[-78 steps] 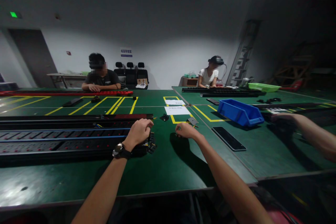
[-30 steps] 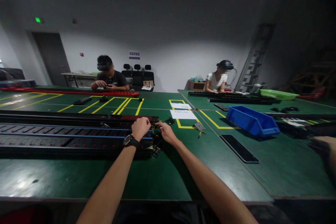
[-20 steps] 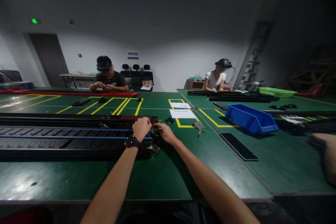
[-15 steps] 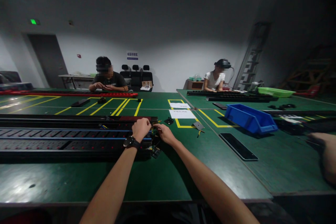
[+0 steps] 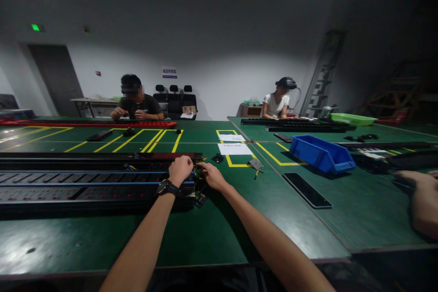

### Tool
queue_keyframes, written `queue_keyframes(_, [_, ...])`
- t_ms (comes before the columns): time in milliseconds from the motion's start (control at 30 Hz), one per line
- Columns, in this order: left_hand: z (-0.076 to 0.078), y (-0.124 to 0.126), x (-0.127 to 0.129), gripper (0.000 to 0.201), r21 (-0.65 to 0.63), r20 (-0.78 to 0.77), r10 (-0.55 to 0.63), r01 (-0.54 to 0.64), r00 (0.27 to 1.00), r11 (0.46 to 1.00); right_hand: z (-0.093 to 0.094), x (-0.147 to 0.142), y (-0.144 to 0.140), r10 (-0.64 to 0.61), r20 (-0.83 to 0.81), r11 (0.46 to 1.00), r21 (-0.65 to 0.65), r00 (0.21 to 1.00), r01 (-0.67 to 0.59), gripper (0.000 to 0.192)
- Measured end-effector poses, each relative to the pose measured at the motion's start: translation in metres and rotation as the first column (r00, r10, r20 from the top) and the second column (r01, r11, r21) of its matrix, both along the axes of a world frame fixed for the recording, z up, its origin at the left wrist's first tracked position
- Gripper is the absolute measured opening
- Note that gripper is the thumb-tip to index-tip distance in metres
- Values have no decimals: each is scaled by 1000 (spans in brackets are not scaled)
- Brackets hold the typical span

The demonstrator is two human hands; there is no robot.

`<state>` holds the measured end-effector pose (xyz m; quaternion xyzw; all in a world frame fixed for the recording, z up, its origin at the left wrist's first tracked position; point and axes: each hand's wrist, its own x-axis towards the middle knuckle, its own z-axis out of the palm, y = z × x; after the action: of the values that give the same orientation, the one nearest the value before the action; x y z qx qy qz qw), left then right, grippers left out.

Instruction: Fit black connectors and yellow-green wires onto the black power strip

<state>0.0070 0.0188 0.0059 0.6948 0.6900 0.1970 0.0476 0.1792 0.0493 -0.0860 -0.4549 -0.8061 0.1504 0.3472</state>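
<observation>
A long black power strip (image 5: 85, 185) with red switches and blue lines lies across the green table (image 5: 191, 237). My left hand (image 5: 180, 169), a black watch on its wrist, is closed over the strip's right end. Beside it my right hand (image 5: 211, 175) pinches at the small wires and black parts at that same end; what its fingertips hold is too small to tell. A loose black end piece (image 5: 200, 199) lies just below the two hands.
A blue bin (image 5: 321, 153), a flat black plate (image 5: 307, 183), a small grey plate (image 5: 256, 163) and white papers (image 5: 234, 148) lie to the right. Two people sit at the far side. Another person's arm (image 5: 422, 200) rests at the right edge.
My right hand moved from near the small grey plate leftward to the strip's end, next to my left hand. Since then both hands have stayed almost still; the view shifted slightly.
</observation>
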Motion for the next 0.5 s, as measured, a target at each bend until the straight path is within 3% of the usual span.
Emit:
queue_keyframes(167, [-10,10,-1,26,-7,-18,-113,112,993,994,1,-1,-1,-16,31,1000,20,999,16,57])
queue_keyframes(267, [-13,12,-3,28,25,-4,-115,115,993,993,1,-1,-1,1,25,1000,21,1000,-1,58])
queue_keyframes(500, [-6,4,-1,25,5,-4,-148,148,989,989,10,-1,-7,-63,27,998,14,998,63,50])
